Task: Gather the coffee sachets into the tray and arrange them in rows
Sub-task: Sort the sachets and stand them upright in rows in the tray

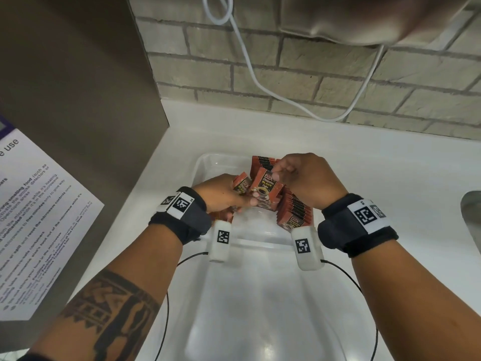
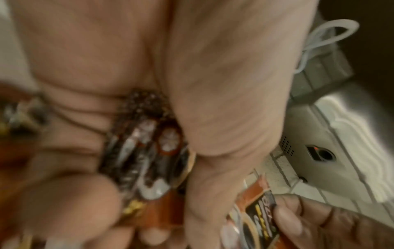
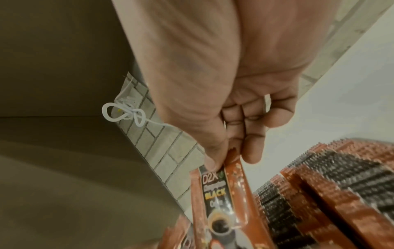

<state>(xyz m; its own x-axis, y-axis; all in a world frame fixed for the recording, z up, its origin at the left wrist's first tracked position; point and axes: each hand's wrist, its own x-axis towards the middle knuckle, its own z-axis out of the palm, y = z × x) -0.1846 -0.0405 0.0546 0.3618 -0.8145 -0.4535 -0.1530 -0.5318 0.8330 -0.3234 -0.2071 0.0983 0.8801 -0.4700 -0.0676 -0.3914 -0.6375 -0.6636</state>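
We see both hands meeting over the far end of a clear plastic tray (image 1: 200, 165) that sits on the white table (image 1: 364, 162), in the middle of the head view. The right hand (image 1: 309, 178) pinches one coffee sachet (image 1: 266, 188) by its top edge between thumb and forefinger, the other fingers curled; the right wrist view shows the same pinch, with the sachet (image 3: 215, 190) hanging below the fingertips and its "BLACK" label readable. The left hand (image 1: 223, 194) curls around a small bundle of sachets (image 1: 240, 185), thumb pressed on the lower corner of the pinched sachet. The left wrist view is blurred, but it shows sachets (image 2: 147, 151) gripped against the palm.

Inside the tray, a row of sachets (image 1: 295, 211) stands on edge along the right side, just below the right hand, and a second stack (image 1: 263, 161) stands behind the hands near the tray's far wall. A few more sachets (image 1: 223, 216) lie under the left hand, mostly hidden.

At the left of the frame stands a brown appliance (image 1: 78, 74) with a printed notice (image 1: 39, 217) on it. A white cable (image 1: 250, 63) loops down the brick wall (image 1: 338, 82) at the top. A metal rim (image 1: 471, 214) shows at the right edge.
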